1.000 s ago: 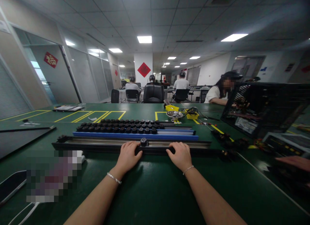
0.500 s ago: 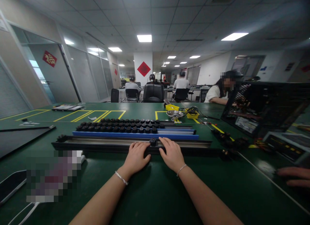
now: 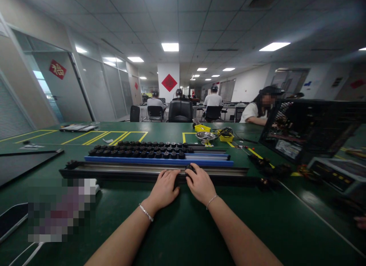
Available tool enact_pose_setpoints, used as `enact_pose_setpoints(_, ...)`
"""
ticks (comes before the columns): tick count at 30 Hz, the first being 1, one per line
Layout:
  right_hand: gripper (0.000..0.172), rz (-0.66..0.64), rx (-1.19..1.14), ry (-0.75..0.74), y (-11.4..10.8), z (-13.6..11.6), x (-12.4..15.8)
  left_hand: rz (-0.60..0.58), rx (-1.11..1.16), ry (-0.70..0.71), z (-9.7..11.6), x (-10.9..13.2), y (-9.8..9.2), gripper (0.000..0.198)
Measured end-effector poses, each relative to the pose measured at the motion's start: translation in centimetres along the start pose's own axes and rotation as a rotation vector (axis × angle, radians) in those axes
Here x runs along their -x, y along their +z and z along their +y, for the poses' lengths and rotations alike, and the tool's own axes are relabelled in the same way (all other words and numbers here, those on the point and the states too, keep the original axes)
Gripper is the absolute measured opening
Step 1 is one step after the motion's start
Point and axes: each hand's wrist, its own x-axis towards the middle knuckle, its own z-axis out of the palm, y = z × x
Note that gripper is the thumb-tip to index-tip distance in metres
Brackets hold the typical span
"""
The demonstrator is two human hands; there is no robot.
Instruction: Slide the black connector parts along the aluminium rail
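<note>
A long black rail (image 3: 114, 169) with a pale metal channel lies crosswise in front of me. On it sits a small black block (image 3: 189, 168), partly hidden by the fingers of my right hand (image 3: 200, 184), which grip it. To its left, my left hand (image 3: 164, 187) rests over the rail's near edge, fingers stretched out and thumb apart, with nothing visible in it. Just behind is a blue rail (image 3: 206, 162). Beyond that, similar black blocks (image 3: 137, 153) stand in rows along the rails.
On the right stand an open computer case (image 3: 303, 132) and a metal box (image 3: 337, 174), with dark parts (image 3: 268, 168) nearby. Yellow trays (image 3: 202, 128) and a metal bowl (image 3: 205, 136) lie behind the rails. A phone (image 3: 13, 220) is at left. A co-worker (image 3: 254, 109) sits at right.
The small black block has shifted right along the rail, and my right hand has closed over it. My left hand has moved slightly right. Another person's hand at the right edge has mostly withdrawn.
</note>
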Motion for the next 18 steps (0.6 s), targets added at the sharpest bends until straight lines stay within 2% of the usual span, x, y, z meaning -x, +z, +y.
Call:
enact_pose_setpoints(7, 0.025, 0.065, 0.105, 0.028, -0.3, 1.4, 0.3, 0.01, 0.0, 0.012, -0.4, 0.0, 0.0, 0.045)
enact_pose_setpoints(18, 0.021, 0.154, 0.201, 0.334, -1.5, 3.3, 0.4, -0.03, 0.03, 0.004, -0.4, 0.2, -0.2, 0.045)
